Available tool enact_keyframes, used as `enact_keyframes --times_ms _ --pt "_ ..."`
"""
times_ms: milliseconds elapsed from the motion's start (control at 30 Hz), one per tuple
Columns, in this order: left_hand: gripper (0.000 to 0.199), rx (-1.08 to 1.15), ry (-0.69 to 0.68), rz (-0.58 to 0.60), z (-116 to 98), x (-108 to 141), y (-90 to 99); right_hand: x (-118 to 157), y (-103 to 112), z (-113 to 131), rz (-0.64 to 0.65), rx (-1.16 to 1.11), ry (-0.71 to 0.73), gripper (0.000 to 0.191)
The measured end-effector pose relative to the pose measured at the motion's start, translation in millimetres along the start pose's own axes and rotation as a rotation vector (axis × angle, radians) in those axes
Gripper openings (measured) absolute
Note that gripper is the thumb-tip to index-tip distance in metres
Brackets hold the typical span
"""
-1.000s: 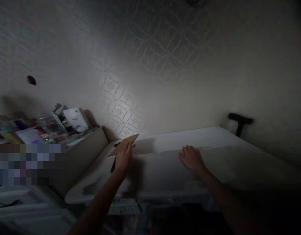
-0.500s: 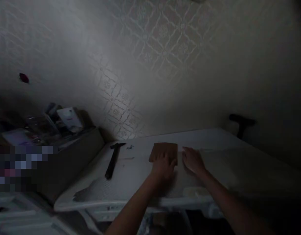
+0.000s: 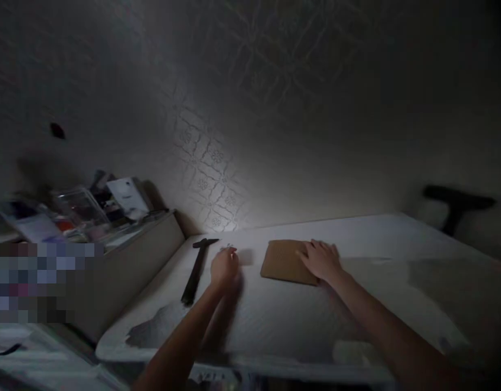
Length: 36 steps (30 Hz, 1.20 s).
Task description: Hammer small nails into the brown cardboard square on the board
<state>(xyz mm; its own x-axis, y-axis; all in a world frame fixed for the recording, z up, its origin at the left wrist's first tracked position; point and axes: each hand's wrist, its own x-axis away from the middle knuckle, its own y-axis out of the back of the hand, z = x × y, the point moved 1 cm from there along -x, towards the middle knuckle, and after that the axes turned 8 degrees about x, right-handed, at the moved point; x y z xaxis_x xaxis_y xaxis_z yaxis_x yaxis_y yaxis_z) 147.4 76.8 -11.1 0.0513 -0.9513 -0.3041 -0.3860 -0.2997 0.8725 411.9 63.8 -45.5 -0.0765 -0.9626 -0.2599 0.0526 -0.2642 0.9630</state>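
Note:
A flat brown rectangular piece [image 3: 283, 262], perhaps cardboard or thin board, lies on the white tabletop [image 3: 274, 315]. My right hand [image 3: 322, 260] rests over its right edge with the fingers spread out. Further left, my left hand [image 3: 224, 270] is at the small dark bits [image 3: 228, 247] on the table, its fingers curled together; whatever is between them is hidden. A hammer [image 3: 195, 271] with a dark handle lies just left of that hand, its head toward the wall.
Boxes and a clear plastic case [image 3: 81, 209] crowd a raised shelf at the left, behind a grey side panel [image 3: 140, 277]. Patterned wallpaper [image 3: 211, 163] rises behind the table. A dark T-shaped object [image 3: 456, 203] stands off the right side. The light is dim.
My left hand has left the brown piece and moved left to the small bits. My right hand has come onto the piece's right side. The view has shifted slightly.

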Motion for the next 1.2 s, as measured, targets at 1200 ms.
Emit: enact_keyframes --times_ms 1200 --pt "0.030 0.029 0.058 0.027 37 -68 12.7 -5 -8 -5 0.073 -0.033 0.116 0.050"
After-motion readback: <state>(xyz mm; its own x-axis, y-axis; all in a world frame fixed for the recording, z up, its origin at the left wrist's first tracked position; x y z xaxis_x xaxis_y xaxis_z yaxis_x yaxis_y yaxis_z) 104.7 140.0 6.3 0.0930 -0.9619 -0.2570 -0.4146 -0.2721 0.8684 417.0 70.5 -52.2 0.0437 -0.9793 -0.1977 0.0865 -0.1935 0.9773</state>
